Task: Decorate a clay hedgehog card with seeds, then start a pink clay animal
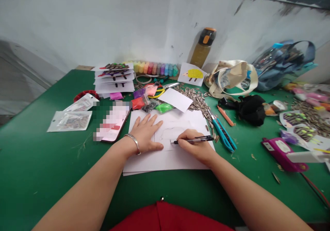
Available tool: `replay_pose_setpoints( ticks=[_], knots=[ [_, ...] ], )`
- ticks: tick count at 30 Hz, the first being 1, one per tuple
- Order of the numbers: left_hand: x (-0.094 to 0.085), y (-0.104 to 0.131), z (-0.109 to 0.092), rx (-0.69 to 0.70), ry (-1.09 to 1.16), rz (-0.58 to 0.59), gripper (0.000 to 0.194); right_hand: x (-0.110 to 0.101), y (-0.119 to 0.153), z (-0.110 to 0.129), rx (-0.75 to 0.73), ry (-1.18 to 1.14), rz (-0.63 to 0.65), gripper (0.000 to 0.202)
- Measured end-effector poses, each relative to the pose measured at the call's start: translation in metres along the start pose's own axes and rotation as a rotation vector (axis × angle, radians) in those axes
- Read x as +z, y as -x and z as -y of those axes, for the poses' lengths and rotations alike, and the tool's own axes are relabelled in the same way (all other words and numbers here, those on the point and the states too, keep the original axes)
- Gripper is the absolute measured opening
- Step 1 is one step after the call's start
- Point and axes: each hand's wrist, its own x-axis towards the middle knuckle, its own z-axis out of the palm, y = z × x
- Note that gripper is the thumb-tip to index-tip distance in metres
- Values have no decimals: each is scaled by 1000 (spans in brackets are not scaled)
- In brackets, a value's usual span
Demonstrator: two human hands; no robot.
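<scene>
White paper (144, 164) lies in front of me in a small stack, with a faint outline drawn on the top sheet. My left hand (145, 133) rests flat on its left part, fingers spread. Between the fingers of my right hand (194, 143) is a black pen (202, 139), its tip touching the paper at the lower part of the outline. Just right of the paper lie a turquoise utility knife (223, 134) and many striped sunflower seeds (197, 98). Beyond the paper are a blank white card (177, 99) and a green clay packet (164, 107).
A phone (116, 122) and seed-filled-looking packets (74, 121) lie left. Stacked cards (114, 84), coloured clay tubs (157, 69), scissors (161, 91) and a hedgehog picture (192, 74) stand toward the wall. A bottle (203, 48), cloth bag (232, 77) and magenta device (279, 151) are rightward.
</scene>
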Motion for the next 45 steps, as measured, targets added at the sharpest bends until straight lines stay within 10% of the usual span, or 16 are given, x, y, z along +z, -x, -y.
replay_pose_setpoints(
  ticks=[45],
  knots=[
    [1, 0, 1, 8, 14, -12, 98, -1, 3, 1, -11, -19, -11, 14]
  ],
)
